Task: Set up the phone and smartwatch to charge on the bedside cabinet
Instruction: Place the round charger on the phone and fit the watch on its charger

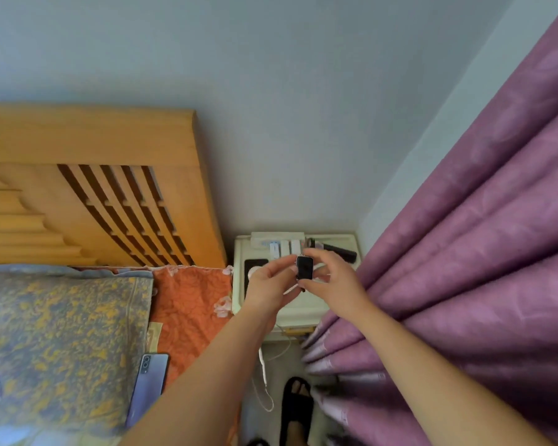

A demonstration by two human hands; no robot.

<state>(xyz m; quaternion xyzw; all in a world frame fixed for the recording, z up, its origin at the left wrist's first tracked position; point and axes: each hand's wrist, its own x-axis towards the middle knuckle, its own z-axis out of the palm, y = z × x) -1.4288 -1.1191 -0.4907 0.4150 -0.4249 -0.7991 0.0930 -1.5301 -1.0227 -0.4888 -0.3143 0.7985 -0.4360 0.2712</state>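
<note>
Hands meet above the bedside cabinet [290, 312], two of them, both pinched on one smartwatch [304, 267]. The left hand [268, 286] grips its left edge, and the right hand [331, 278] reaches over from the right, fingertips on the top and right side. The smartwatch is a small dark rounded rectangle with a glossy face, held in the air over the middle of the surface; its long axis runs near to far, face turned up toward the camera. Whether a strap is attached cannot be told.

One phone [149, 383] lies on the bed at the near left, apart from the cabinet. It is a slim, smooth grey-lilac slab, back up, its camera cluster at the far end, its long axis running near to far with a slight lean to the right. It rests where a blue and ochre patterned pillow [58, 342] meets an orange textured sheet [190, 304].

The cabinet is cream, boxy and smooth. At its far edge sit three small white upright blocks [284, 247] in a row, and to their right a black stick-shaped object [339, 251]. A thin white cable [264, 384] hangs down to the floor. One black sandal [295, 410] shows clearly below. Purple folded curtains [480, 252] fill the right, and a slatted wooden headboard [110, 194] the left.
</note>
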